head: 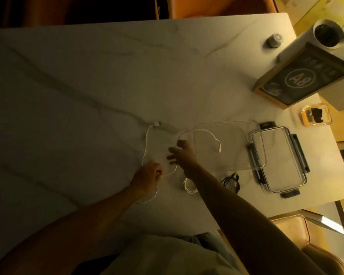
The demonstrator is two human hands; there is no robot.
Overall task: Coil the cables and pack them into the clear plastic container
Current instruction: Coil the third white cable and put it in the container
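Observation:
A long white cable (146, 143) lies in a loose loop on the marble table, its USB plug at the far end. My left hand (148, 176) is closed on this cable near the front of the loop. My right hand (182, 153) hovers with fingers spread over the loop's right side, touching the cable near where it arcs into the clear plastic container (228, 145). The cable's small plug lies inside that container. A coiled white cable (189, 186) lies partly under my right forearm. A coiled black cable (231, 180) lies just to its right.
The container's clear lid (280, 161) with dark clips lies right of the container, overlapping it. A framed sign (304, 76), a white cylinder (326, 34), a small grey knob (273, 40) and a glass dish (315, 117) stand at the far right. A chair (294, 233) is at my right.

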